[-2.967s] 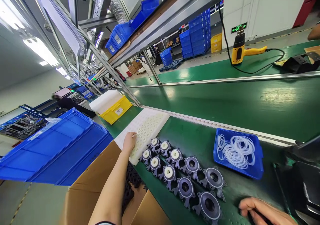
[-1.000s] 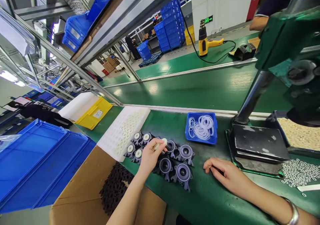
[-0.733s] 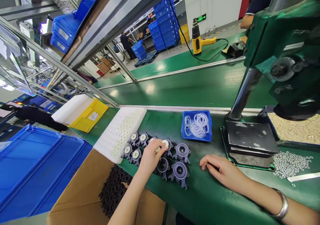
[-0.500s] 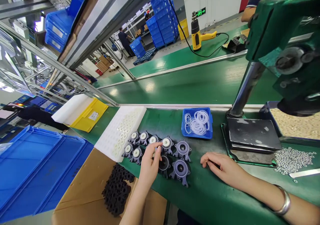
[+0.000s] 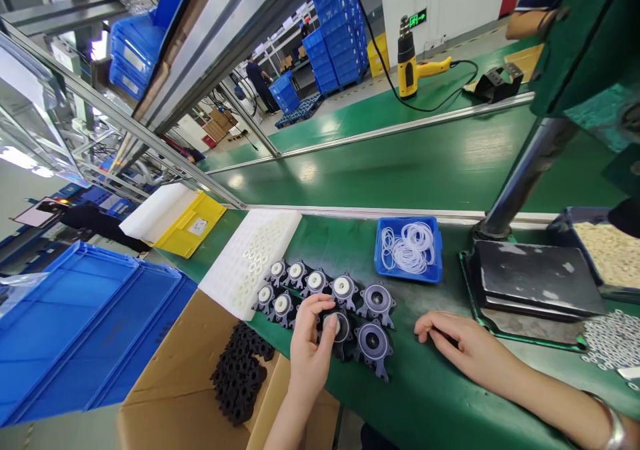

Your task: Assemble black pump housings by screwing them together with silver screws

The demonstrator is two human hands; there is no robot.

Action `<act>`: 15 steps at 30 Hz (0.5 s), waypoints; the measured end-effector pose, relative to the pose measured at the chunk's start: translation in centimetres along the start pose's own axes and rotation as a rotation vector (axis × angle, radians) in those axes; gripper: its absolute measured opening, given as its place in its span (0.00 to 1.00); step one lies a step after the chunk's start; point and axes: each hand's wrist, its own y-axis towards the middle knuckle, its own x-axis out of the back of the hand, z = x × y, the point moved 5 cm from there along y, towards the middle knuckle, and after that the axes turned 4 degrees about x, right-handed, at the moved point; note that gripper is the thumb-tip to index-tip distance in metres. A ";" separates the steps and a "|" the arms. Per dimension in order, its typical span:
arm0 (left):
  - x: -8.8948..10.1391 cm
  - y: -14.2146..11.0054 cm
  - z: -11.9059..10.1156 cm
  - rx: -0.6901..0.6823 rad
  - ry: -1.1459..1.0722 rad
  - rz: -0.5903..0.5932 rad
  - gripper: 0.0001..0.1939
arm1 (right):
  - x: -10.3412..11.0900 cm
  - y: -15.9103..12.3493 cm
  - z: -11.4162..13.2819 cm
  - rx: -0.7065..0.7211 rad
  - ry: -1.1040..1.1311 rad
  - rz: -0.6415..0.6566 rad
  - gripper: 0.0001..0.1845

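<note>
Green bench shows between rowed black housings and the curled right hand, whose grip I cannot tell; over the near row, by the bench edge, the left hand has thumb and fingers apart.

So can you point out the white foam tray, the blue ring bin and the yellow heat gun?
White foam tray (image 5: 233,258), head view: upper surface, left of middle.
Blue ring bin (image 5: 409,275), head view: its near wall.
Yellow heat gun (image 5: 407,72), head view: its upright body.
</note>
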 end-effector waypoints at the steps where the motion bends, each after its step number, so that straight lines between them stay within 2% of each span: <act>1: 0.8 0.3 -0.7 -0.018 -0.013 -0.027 0.07 | 0.0 -0.1 -0.1 -0.005 0.006 -0.006 0.12; 3: 3.3 1.6 -1.9 -0.050 -0.072 -0.137 0.08 | -0.2 -0.2 -0.5 -0.017 0.019 -0.017 0.12; 5: 7.0 3.8 -2.4 -0.087 -0.109 -0.299 0.11 | -0.3 -0.3 -0.9 -0.026 0.021 -0.017 0.11; 6: 9.0 5.2 -2.3 -0.101 -0.093 -0.370 0.13 | -0.3 -0.3 -1.1 -0.024 0.019 -0.011 0.11; 8: 12.9 8.5 -1.3 -0.127 0.080 -0.503 0.14 | -0.5 -0.3 -1.4 -0.015 0.010 0.005 0.12; 12: 19.0 15.5 4.0 -0.012 0.275 -0.540 0.11 | -0.8 -0.3 -2.0 -0.010 0.000 -0.027 0.13; 15: 21.6 18.9 7.9 0.078 0.450 -0.503 0.11 | -1.2 -0.5 -2.9 0.000 0.026 -0.058 0.13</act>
